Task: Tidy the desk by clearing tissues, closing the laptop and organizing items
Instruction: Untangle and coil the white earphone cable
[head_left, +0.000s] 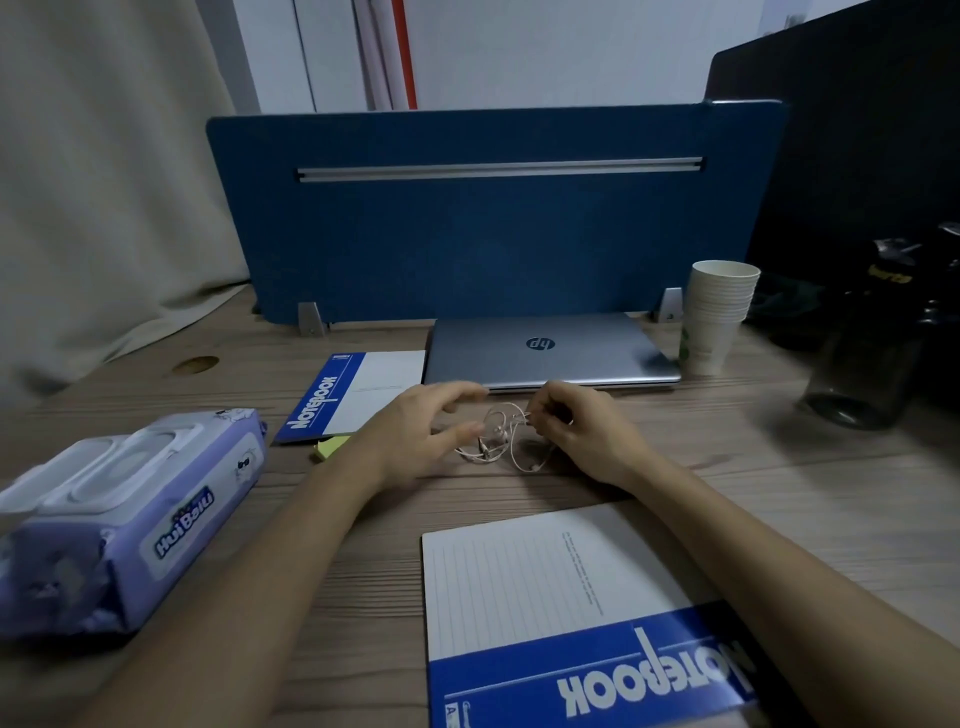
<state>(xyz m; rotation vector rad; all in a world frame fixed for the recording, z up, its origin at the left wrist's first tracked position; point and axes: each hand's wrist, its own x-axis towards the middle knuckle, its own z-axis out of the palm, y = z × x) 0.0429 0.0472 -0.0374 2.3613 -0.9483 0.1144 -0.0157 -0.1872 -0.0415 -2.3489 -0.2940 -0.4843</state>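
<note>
A tangle of white wired earphones (501, 441) lies on the wooden desk (779, 483) in front of the shut silver laptop (545, 348). My right hand (576, 426) pinches part of the earphone cable, fingers curled. My left hand (421, 431) hovers just left of the tangle with fingers spread and relaxed, its thumb near the cable. One blue-and-white notebook (358, 395) lies left of the laptop. A second notebook (571, 618) lies near me under my right forearm. A purple pack of wet wipes (130, 519) sits at the left.
A stack of paper cups (717, 317) stands right of the laptop. A dark bottle (872, 353) stands at the far right. A blue divider panel (493, 223) closes the desk's back edge. A yellow sticky pad (332, 447) peeks out below the far notebook.
</note>
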